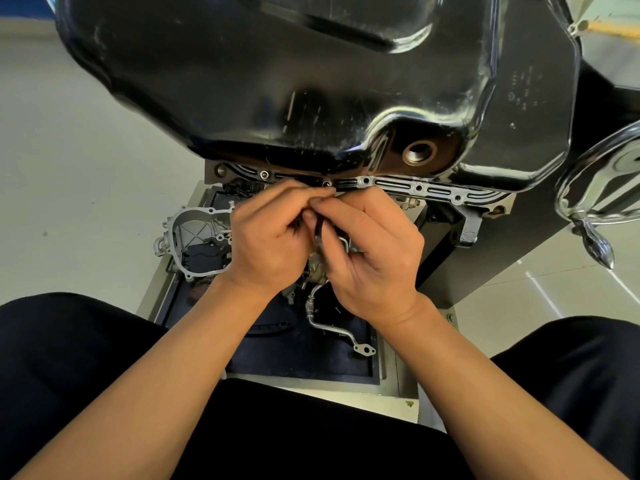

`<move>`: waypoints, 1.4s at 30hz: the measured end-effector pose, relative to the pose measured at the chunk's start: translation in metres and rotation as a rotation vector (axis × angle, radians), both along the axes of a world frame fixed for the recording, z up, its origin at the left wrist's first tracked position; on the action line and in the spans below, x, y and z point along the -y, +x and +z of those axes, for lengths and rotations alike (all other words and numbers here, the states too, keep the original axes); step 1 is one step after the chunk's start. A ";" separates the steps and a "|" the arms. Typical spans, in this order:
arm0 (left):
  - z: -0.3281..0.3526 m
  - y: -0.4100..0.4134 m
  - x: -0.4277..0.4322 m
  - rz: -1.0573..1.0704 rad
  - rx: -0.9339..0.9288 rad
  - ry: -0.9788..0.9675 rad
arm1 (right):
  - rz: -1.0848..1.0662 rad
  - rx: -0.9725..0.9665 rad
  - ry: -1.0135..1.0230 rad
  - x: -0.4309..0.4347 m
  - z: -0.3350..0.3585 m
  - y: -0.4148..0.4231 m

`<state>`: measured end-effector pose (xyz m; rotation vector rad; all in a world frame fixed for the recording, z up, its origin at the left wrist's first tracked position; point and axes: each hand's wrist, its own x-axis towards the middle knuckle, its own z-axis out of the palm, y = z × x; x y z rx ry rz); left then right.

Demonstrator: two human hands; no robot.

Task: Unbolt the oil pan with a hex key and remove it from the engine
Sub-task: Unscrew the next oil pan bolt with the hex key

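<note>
A glossy black oil pan (311, 81) fills the top of the head view, with an open drain hole (419, 152) at its lower right. Its flange (408, 188) runs along the near edge, with a bolt (264, 174) at the left and another bolt (326, 184) just above my fingertips. My left hand (273, 233) and my right hand (370, 251) meet below that middle bolt. Both pinch a thin dark hex key (318, 233), whose shaft shows between the palms. Its tip is hidden by my fingers.
Below the pan a dark tray (298, 348) holds an aluminium cover (194, 237) at left and a bent metal pipe (329, 323). A chrome handle (595, 216) sticks out at right. My dark-trousered knees (69, 375) frame the bottom. Pale floor (86, 150) lies around.
</note>
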<state>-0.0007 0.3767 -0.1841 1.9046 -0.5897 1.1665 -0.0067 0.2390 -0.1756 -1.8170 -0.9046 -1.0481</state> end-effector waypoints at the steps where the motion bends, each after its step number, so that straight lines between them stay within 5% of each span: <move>1: 0.000 0.001 0.001 0.020 -0.008 -0.023 | 0.002 0.003 0.001 0.000 0.000 -0.001; 42: 0.007 -0.001 -0.001 0.036 0.000 0.030 | -0.030 -0.003 0.010 -0.002 0.009 -0.008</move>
